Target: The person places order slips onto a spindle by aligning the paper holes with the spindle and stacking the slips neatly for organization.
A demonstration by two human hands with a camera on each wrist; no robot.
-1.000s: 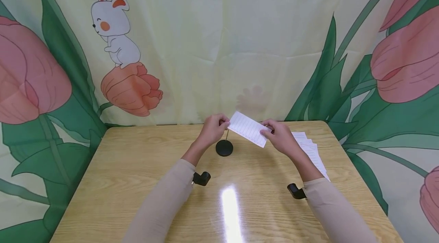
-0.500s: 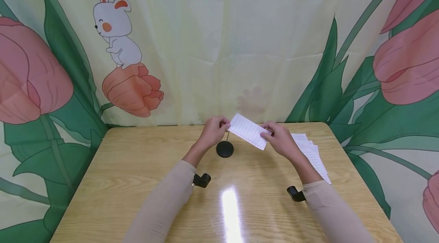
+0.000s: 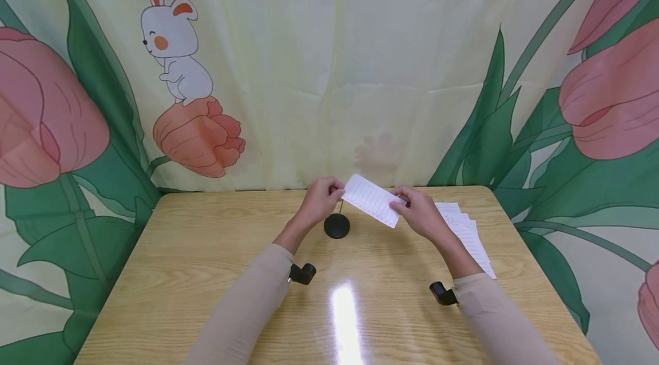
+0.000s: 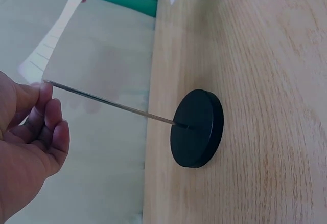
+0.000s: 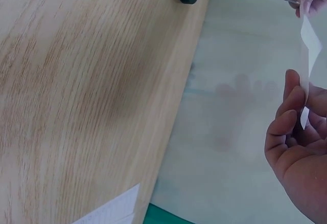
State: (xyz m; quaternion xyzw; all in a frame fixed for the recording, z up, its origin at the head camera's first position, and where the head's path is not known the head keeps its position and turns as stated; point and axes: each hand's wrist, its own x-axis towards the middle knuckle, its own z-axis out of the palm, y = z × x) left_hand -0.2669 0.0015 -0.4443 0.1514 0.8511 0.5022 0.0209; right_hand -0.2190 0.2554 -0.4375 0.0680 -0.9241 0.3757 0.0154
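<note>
Left hand (image 3: pixel 320 200): thumb and finger pinching the left end of a white rectangular ruled paper slip (image 3: pixel 373 200). Right hand (image 3: pixel 419 211): fingers curled, thumb and fingers pinching the slip's right end. Slip is off the table, strung between both hands, slanting down to the right in the head view; slightly bowed in the left wrist view.

Thin straight metal rod (image 4: pixel 112 104): top end right at the left fingertips and the slip's end. Can't tell whether it touches or goes through the paper. Rod rises from a thick black disc base (image 4: pixel 196 129), which sits flat on the light wood-grain table (image 3: pixel 206 250), toward the far edge.

Overlapping white lined sheets (image 3: pixel 465 233) fanned out on the table's right side, partly behind the right forearm. Beige sleeves (image 3: pixel 247 308) on both arms, small black angled device (image 3: pixel 302 274) at each wrist. Bright glare strip (image 3: pixel 346 319) on the near tabletop.

Behind the table: pale cream fabric backdrop (image 3: pixel 309 39) printed with pink tulips (image 3: pixel 46 107), green leaves and a white rabbit (image 3: pixel 177 47) on the left.
</note>
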